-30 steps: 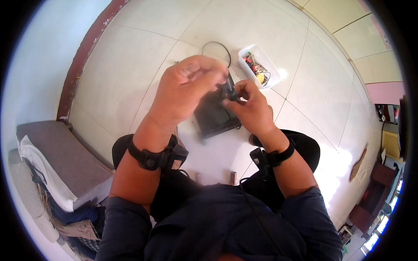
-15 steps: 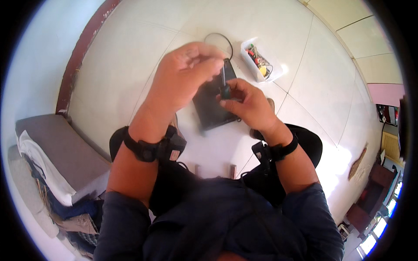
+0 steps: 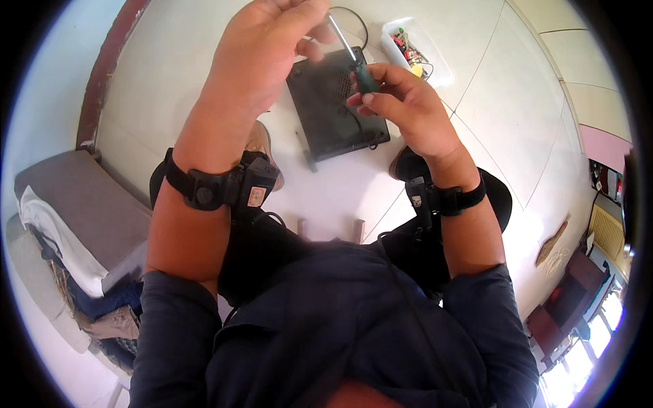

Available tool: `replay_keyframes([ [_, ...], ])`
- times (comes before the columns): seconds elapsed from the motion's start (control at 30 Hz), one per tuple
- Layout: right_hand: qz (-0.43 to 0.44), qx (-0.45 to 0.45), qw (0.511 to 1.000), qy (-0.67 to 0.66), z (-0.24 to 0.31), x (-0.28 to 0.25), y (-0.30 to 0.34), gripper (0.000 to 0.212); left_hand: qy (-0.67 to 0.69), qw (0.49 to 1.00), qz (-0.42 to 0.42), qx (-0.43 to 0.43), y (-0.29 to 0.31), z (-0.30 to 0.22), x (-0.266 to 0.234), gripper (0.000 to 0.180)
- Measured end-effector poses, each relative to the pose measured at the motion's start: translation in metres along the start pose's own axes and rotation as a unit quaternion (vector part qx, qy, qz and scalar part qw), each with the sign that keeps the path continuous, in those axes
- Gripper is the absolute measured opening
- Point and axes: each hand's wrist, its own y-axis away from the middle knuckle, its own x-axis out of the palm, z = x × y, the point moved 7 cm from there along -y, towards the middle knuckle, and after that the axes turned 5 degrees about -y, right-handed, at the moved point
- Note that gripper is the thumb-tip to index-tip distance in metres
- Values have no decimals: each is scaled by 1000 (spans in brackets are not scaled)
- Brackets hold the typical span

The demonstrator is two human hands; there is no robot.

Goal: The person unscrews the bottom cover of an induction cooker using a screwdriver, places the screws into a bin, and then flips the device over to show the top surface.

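Note:
My right hand [image 3: 411, 109] is wrapped round the dark green handle of a screwdriver [image 3: 366, 79], whose bare metal shaft slants up and to the left. At the top edge my left hand [image 3: 262, 51] has thumb and forefinger pinched together by the screwdriver's tip. What those fingers hold, if anything, is too small to tell. Below both hands a flat black appliance [image 3: 326, 129] with a vented grille lies on the floor, its cord looping out at the far side. My left forearm and fingers hide part of its far left corner.
A clear plastic box [image 3: 435, 58] of tools stands beyond my right hand. My shoe [image 3: 262, 146] is left of the appliance. At far left is a grey padded seat [image 3: 81, 197] with cloth items below it. A brush-like object [image 3: 552, 243] lies at right.
Both hands, with the screwdriver, appear higher in view and a little further apart. The shaft now leans left. The whole scene has shifted upward, uncovering more of the appliance.

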Motion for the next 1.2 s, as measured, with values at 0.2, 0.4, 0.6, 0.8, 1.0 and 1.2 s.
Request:
replay_keyframes([
  [0.2,-29,4,1000,8,-2,-7,0,41,60,996,-67,0,0,-2,-13,11],
  [0.4,-32,-1,999,-11,0,-9,1,43,84,995,-52,21,1,-2,-16,12],
  [0.6,-35,6,998,-60,-2,-8,1,42,78,996,-36,27,-1,-2,-10,13],
  [0.8,-35,1,995,-92,-2,-12,0,41,24,999,13,-24,2,4,5,17],
  [1.0,-34,0,994,-101,-2,-13,0,42,-22,996,82,10,2,12,9,20],
  [1.2,-32,-4,994,-108,-1,-13,0,43,-71,992,101,28,2,17,13,27],
])
